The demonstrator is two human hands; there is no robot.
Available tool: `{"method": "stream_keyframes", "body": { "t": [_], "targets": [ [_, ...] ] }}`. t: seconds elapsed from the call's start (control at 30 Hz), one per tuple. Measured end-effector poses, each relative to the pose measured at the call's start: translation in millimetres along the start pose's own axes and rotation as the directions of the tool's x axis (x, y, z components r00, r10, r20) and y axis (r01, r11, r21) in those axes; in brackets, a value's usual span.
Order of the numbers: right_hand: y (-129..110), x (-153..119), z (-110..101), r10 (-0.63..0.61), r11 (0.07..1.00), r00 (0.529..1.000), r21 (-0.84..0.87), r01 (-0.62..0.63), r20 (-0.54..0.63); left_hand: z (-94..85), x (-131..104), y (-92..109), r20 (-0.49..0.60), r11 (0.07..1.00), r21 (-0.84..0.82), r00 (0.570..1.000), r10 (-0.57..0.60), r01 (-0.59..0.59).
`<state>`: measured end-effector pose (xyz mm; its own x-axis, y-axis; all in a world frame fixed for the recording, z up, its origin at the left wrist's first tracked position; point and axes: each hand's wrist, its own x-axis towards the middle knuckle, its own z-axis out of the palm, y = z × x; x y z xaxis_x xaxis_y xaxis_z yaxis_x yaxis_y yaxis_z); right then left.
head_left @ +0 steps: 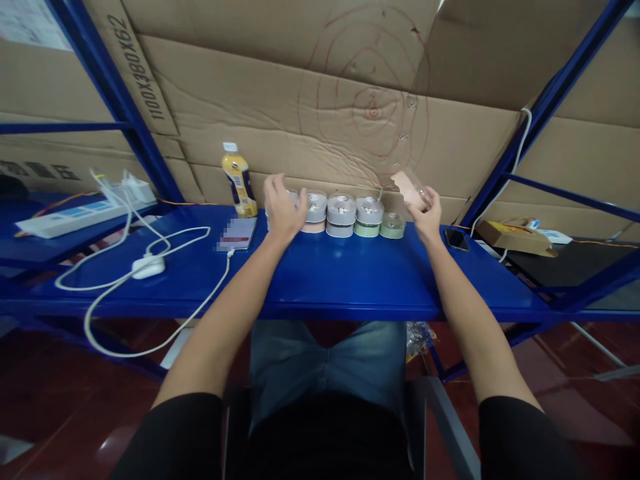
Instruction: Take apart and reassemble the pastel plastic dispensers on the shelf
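Note:
My left hand (284, 208) is at the left end of a row of small clear-topped containers, its fingers and thumb curved around the leftmost one (292, 195), which they mostly hide. My right hand (427, 215) is raised above the shelf and grips a clear plastic container with a peach-coloured base (411, 192), tilted on its side. Between the hands stand stacks two high: a clear container over a peach one (315, 227), another over a pale grey one (340, 231), and a third (369, 211) over a green one. A single green container (393, 227) ends the row at the right.
A yellow drink bottle (239, 181) stands left of the row, behind a flat pale box (237, 235). White cables and a charger (149, 267) lie farther left, near a power strip (85, 215). A phone (457, 240) and an open cardboard box (517, 239) are at the right.

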<state>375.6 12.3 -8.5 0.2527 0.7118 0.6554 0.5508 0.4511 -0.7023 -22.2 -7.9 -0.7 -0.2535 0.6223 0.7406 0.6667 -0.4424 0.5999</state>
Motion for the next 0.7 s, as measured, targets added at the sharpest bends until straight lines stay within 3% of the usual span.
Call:
{"method": "stream_keyframes", "body": {
  "t": [0.07,0.1,0.17,0.27,0.3,0.37,0.47,0.57,0.63,0.7],
  "targets": [
    [-22,-9,1,-0.025,0.988,0.987,0.152,0.001,0.158,8.9,-6,7,0.126,0.971,-0.231,0.988,0.095,-0.063],
    [-33,-16,2,-0.068,0.974,0.954,0.225,0.001,0.291,13.8,-9,9,0.221,0.930,-0.365,0.966,0.133,-0.044],
    [-50,-33,9,-0.174,0.944,0.829,0.329,-0.013,0.531,21.3,-17,7,0.453,0.825,-0.557,0.867,0.208,0.093],
    [-63,-57,23,-0.254,0.937,0.617,0.348,-0.035,0.745,21.8,-32,0,0.703,0.785,-0.554,0.661,0.263,0.277],
    [-65,-64,27,-0.259,0.942,0.561,0.334,-0.032,0.786,19.5,-38,-3,0.737,0.801,-0.525,0.624,0.259,0.287],
    [-64,-73,36,-0.257,0.953,0.488,0.302,-0.014,0.834,13.9,-48,-7,0.757,0.832,-0.489,0.602,0.254,0.263],
    [-63,-82,47,-0.251,0.964,0.476,0.260,0.048,0.843,8.5,-60,-9,0.735,0.865,-0.469,0.624,0.267,0.182],
    [-67,-90,57,-0.254,0.967,0.540,0.194,0.166,0.803,8.7,-67,-6,0.691,0.892,-0.450,0.653,0.311,0.052],
    [-72,-96,63,-0.277,0.954,0.580,0.147,0.262,0.766,9.9,-70,-4,0.682,0.893,-0.451,0.641,0.352,-0.010],
    [-78,-102,66,-0.320,0.930,0.581,0.129,0.346,0.749,10.3,-72,-1,0.697,0.885,-0.465,0.605,0.385,-0.027]
  ]
}}
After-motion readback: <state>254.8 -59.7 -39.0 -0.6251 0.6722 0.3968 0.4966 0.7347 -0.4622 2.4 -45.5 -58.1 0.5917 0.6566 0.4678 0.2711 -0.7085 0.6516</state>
